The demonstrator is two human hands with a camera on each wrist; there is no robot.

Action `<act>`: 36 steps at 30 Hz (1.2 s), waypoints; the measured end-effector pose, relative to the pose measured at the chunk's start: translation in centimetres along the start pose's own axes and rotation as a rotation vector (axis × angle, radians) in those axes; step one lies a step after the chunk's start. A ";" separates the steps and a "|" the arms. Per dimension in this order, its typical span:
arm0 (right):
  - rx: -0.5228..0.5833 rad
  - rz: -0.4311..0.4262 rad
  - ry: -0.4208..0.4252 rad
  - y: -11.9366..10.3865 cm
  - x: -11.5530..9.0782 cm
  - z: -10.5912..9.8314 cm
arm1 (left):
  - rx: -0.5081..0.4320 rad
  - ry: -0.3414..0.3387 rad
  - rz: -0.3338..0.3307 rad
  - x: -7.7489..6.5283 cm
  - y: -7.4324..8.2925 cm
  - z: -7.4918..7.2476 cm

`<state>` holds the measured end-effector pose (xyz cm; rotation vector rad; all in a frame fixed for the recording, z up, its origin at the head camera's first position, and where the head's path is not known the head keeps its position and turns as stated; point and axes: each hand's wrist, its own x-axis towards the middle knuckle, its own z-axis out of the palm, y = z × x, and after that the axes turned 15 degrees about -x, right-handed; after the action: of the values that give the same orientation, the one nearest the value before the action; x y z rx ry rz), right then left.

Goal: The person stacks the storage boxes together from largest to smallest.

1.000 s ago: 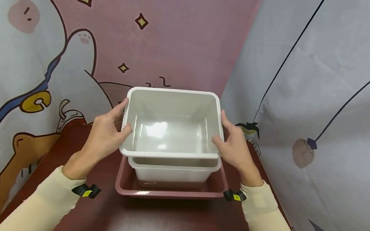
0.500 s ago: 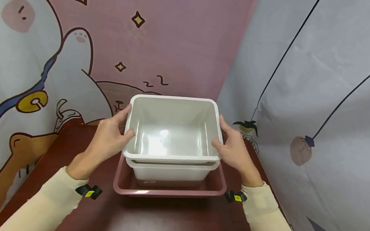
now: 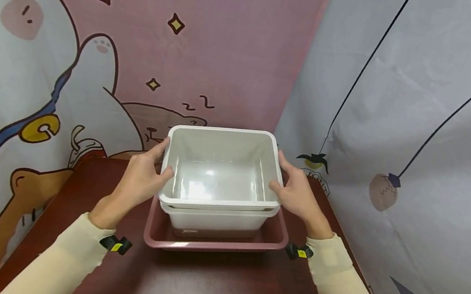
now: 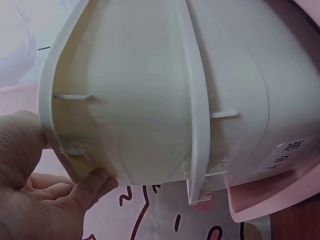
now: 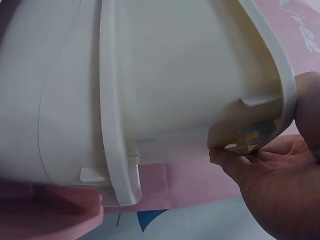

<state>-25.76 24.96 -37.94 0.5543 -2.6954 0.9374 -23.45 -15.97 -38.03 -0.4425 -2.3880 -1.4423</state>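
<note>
A white plastic bin (image 3: 219, 176) with an empty, shiny inside is held tilted toward me by both hands. Its lower part sits inside a second white bin (image 3: 218, 223), which stands in a reddish-pink bin (image 3: 215, 247). My left hand (image 3: 138, 174) grips the upper bin's left rim, thumb on the inner side and fingers outside. On the opposite rim, my right hand (image 3: 298, 193) holds on the same way. Both wrist views show the upper bin's outer wall (image 4: 135, 90) standing well out of the lower bin (image 5: 70, 100), with fingers curled under the rim.
The bins stand on a dark red-brown table (image 3: 210, 289). A pink cloth (image 3: 229, 44) with cartoon drawings hangs behind it, and a pale cloth (image 3: 439, 117) hangs along the right side. A label (image 4: 287, 152) is stuck on the lower white bin.
Both hands have lowered the upper white bin toward the lower one, and the gap between their front rims has narrowed. The lower white bin and pink bin stay in place.
</note>
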 end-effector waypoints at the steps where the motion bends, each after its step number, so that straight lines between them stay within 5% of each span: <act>1: 0.005 0.000 -0.002 0.1 0.0 0.0 | 0.000 -0.002 -0.002 0.0 -0.1 0.0; 36: -0.005 0.044 -0.064 4.1 0.5 3.2 | 0.019 -0.108 -0.111 0.6 -3.3 1.9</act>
<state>-28.27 25.78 -42.45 0.5354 -2.7767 0.9387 -25.62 -15.66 -41.24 -0.3985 -2.5458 -1.4760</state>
